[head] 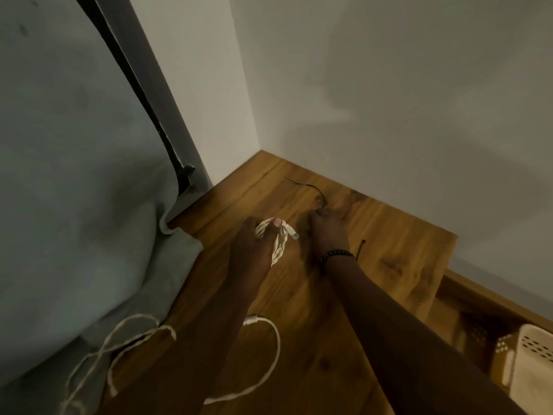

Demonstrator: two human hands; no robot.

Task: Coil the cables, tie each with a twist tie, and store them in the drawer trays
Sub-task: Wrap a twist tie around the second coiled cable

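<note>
My left hand (pixel 254 247) grips a coiled white braided cable (pixel 279 244) over the wooden cabinet top (pixel 389 247); its plug end (pixel 294 235) sticks out to the right. My right hand (pixel 326 226) reaches just past the coil, fingers pinched on a thin dark twist tie (pixel 311 188) that lies on the wood toward the corner. A second dark twist tie (pixel 360 248) lies right of my right wrist. Another white cable (pixel 269 354) trails loose across the near wood and onto the bedding, passing under my left forearm.
Grey-green bedding (pixel 74 205) and a dark bed frame (pixel 179 163) border the cabinet on the left. White walls (pixel 389 85) meet at the far corner. At lower right an open drawer (pixel 466 304) holds cream perforated trays (pixel 529 354).
</note>
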